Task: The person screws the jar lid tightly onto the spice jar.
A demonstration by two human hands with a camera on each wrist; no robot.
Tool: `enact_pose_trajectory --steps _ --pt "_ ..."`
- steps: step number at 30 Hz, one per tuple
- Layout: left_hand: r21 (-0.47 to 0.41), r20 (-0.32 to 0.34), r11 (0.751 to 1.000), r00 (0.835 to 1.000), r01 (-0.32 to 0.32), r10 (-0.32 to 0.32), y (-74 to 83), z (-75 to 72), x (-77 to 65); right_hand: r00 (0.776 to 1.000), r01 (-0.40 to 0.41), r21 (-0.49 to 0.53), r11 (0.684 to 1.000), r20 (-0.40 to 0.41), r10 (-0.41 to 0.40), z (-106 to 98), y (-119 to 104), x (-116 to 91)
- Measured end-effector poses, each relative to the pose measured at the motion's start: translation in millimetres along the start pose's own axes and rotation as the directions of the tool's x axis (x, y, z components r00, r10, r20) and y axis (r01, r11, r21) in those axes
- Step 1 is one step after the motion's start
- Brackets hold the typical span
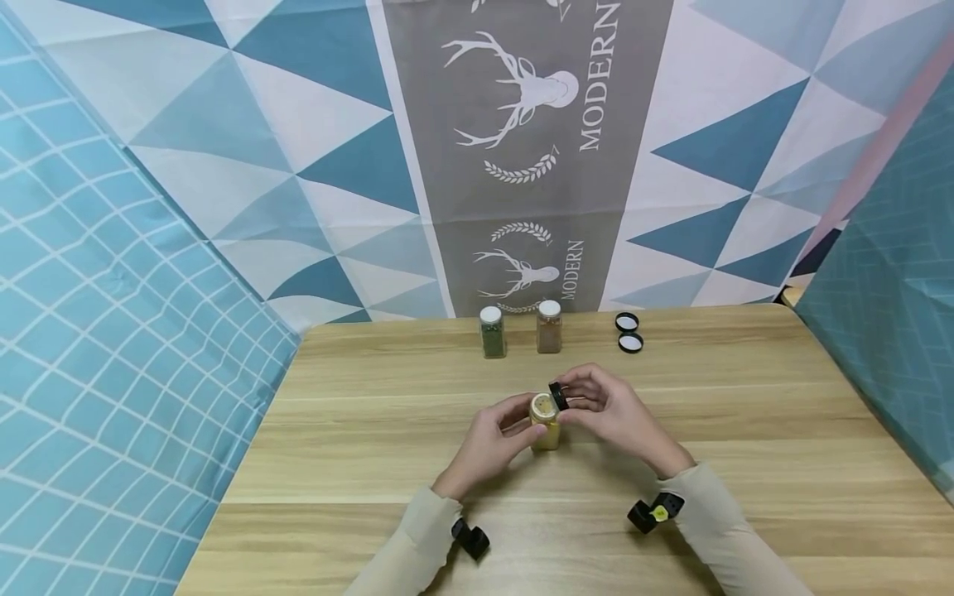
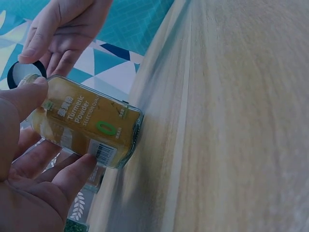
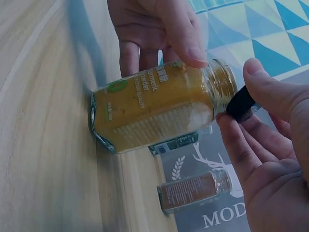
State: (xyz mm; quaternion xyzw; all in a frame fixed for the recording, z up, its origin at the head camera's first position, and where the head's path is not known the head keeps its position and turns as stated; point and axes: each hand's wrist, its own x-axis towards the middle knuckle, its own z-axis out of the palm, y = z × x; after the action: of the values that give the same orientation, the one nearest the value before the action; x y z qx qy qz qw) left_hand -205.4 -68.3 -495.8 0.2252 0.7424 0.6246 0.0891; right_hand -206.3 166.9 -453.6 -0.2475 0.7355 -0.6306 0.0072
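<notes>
From my seat I have the jar (image 2: 87, 113) of turmeric powder near the middle of the table (image 1: 335, 463), upright or nearly so, its base down by the wood; I can't tell whether it sits fully flat. The left hand (image 1: 493, 434) grips it high up, thumb on one side below the neck and fingers on the opposite side. The right hand (image 1: 614, 410) pinches the black cap (image 3: 241, 104) between thumb and fingers — it is off the threads and tilted beside the mouth. Whether cap and neck touch, I can't tell.

I judge the jar stiff and fairly weighty: glass, with plenty of powder inside. Its smooth faces could slip, and a knock could chip it. I'd take it by the flat sides below the neck, thumb against fingers, firm but no harder — and near upright, since loose powder spills. The cap should be light and hard, best held by its rim.

Toward the patterned cloth (image 1: 417, 273) stand a green jar (image 1: 493, 338) and a brown jar (image 1: 549, 334), with two spare caps (image 1: 630, 343) lying to their right.
</notes>
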Motion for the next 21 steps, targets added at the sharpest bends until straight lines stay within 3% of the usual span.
enact_pose_trajectory --steps 3,10,21 --pt "0.0 -0.001 1.0 1.0 -0.007 0.007 -0.3 0.1 -0.1 1.0 0.007 -0.013 1.0 -0.004 -0.007 2.0 -0.3 0.1" --pt "0.006 0.003 1.0 1.0 -0.03 0.03 0.6 0.8 -1.0 0.998 0.068 -0.177 0.982 -0.004 -0.07 5.0 2.1 0.7" --pt "0.023 0.008 0.999 0.999 -0.042 0.042 1.3 0.5 -2.6 0.985 0.171 -0.257 0.951 0.066 -0.159 7.8 4.1 2.9"
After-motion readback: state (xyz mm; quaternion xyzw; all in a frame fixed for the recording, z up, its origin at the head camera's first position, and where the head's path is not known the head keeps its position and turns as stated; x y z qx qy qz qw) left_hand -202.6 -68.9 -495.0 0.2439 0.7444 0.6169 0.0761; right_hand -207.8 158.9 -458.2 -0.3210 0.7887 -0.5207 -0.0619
